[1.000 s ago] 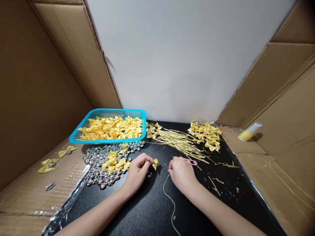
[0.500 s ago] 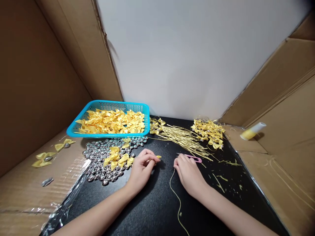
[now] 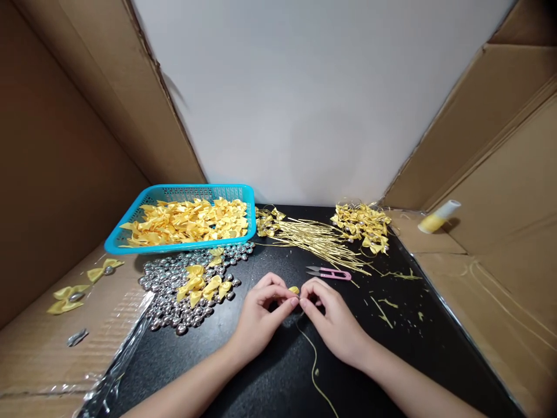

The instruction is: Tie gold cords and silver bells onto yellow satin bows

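Near the middle of the black table (image 3: 209,371), my left hand (image 3: 265,307) pinches a yellow ribbon bow (image 3: 294,289), mostly hidden by the fingers. My right hand (image 3: 328,313) meets it fingertip to fingertip, closed on the end of a thin gold cord (image 3: 314,354). From there the cord trails down toward the front edge. Just beyond my right hand lie pink thread snips (image 3: 333,273), blades pointing left. Left of my left hand, several loose yellow bows (image 3: 202,284) rest on a spread of shiny silver beads (image 3: 174,307).
A blue basket (image 3: 180,248) full of yellow bows stands at the back left. Cut gold cords (image 3: 317,238) and a pile of beaded bows (image 3: 363,223) lie at the back. Cardboard walls flank both sides; a white-and-yellow tube (image 3: 439,216) is at right.
Both hands have come together, my right hand moving left with the cord and off the snips, which now show fully. My left hand has shifted right with the bow. The view has turned slightly.
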Available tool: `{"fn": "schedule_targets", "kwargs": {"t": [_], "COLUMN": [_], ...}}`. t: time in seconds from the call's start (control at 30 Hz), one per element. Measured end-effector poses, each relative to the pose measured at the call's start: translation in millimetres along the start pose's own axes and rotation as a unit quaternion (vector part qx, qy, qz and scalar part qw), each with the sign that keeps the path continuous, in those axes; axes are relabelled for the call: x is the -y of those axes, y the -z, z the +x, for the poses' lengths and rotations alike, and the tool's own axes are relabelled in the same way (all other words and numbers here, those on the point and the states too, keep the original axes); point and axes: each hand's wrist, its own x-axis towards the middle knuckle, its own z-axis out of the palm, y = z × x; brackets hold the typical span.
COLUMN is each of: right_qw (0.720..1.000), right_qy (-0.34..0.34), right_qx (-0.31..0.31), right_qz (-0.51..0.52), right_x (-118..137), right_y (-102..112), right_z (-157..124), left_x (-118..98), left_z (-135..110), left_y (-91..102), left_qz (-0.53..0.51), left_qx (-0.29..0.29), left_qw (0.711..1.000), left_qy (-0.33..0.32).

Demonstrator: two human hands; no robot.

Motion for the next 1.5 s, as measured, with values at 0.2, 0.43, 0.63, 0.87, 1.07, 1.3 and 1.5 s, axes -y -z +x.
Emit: {"fn": "schedule_targets", "kwargs": {"t": [0.2, 0.43, 0.63, 0.87, 1.07, 1.3, 1.5], "right_qw": [0.994, 0.984, 0.940, 0.906, 0.904, 0.916, 0.940], "right_qy": [-0.040, -0.061, -0.091, -0.123, -0.141, -0.138, -0.112], "right_qx": [-0.057, -0.092, -0.103, -0.093, -0.128, -0.149, -0.105], "right_qz": [0.079, 0.138, 0.312, 0.395, 0.383, 0.345, 0.304], "right_x": [2.0, -4.7, -15.7, -18.1, -23.4, -18.1, -15.1], "right_y": [-5.5, 0.7, 11.8, 4.1, 0.5, 1.1, -1.9], "right_z": [-1.9, -5.7, -16.1, -30.7, -34.9, -40.4, -48.4], "left_x": [-5.2, -8.8, -9.3, 0.3, 4.1, 1.8, 1.9], "left_z": [-2.1, 3.7, 14.4, 18.3, 12.6, 8.4, 5.3], "left_y": [-0.5, -0.1, -23.0, -49.0, -50.3, -48.9, -50.3], "left_qz": [0.018, -0.067, -0.164, -0.288, -0.290, -0.234, -0.228], "left_qx": [-0.013, -0.001, 0.024, 0.053, 0.099, 0.081, 0.066], "left_qw": [1.000, 0.994, 0.961, 0.916, 0.903, 0.949, 0.953], "left_qy": [-0.008, 0.088, 0.222, 0.274, 0.300, 0.196, 0.190]}}
